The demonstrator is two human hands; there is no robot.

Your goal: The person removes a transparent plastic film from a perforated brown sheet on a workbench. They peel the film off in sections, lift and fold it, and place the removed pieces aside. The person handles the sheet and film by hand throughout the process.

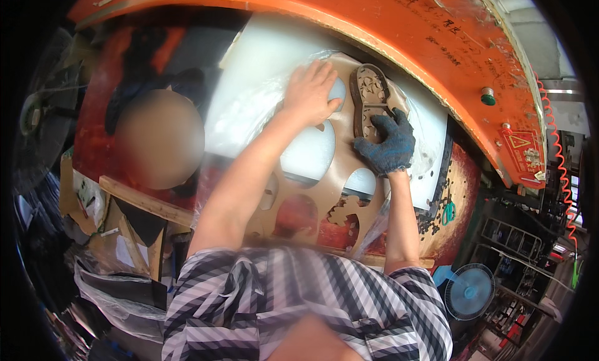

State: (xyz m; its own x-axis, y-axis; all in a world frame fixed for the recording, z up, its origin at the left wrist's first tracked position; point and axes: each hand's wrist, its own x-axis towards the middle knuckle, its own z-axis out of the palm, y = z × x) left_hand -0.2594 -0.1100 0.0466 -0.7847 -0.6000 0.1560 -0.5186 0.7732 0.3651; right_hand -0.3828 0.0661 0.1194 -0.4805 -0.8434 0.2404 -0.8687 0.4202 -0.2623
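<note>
A tan sheet of leather-like material (pixel 344 135), with large rounded holes cut in it, lies over a white board (pixel 249 68). My left hand (pixel 312 92) is bare and rests flat near the sheet's far edge, fingers stretched out. A brown sole-shaped cutting die (pixel 372 86), with small shapes inside its outline, stands on the sheet just right of that hand. In a dark blue work glove, my right hand (pixel 390 144) grips the die's near end, which the fingers partly hide.
An orange press (pixel 349 11) with a green button (pixel 487 96) spans the far side. Teal-handled scissors (pixel 448 213) and small black scraps (pixel 430 224) lie at right. A blurred round tan shape (pixel 159 139) shows at left. A blue fan (pixel 470 290) stands lower right.
</note>
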